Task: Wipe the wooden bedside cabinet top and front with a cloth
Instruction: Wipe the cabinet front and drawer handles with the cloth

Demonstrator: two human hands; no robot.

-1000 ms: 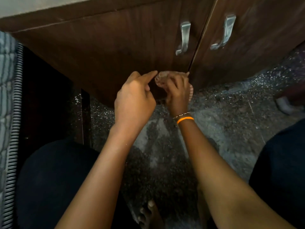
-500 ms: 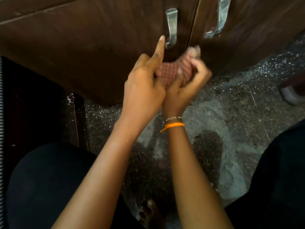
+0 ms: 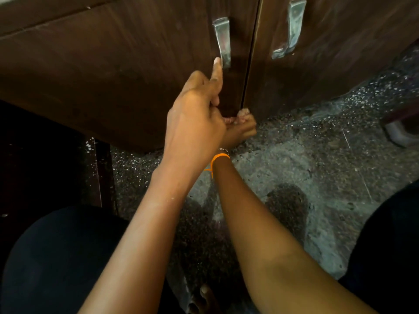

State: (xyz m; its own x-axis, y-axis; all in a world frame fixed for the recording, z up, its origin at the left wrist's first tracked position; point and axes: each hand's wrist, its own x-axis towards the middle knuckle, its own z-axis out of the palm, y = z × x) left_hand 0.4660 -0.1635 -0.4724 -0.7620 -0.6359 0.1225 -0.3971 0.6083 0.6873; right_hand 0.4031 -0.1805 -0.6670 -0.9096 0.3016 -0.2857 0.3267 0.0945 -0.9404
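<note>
The cloth (image 3: pixel 242 114) is sitting bunched at the cabinet (image 3: pixel 127 71) front's bottom edge, at the foot of the door seam; it is too crumpled to be showing any long axis. The right hand (image 3: pixel 240 130) is gripping it, fingers curled round it; the left hand (image 3: pixel 196 123), at nine o'clock of it, is probably pinching the cloth too, forefinger pointing to twelve o'clock at the handle (image 3: pixel 222 41). Bare speckled floor (image 3: pixel 317 159) is lying open toward three and six o'clock.

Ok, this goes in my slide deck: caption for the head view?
Right hand presses a bunched cloth low against the cabinet front while the left hand points up beside it.
</note>
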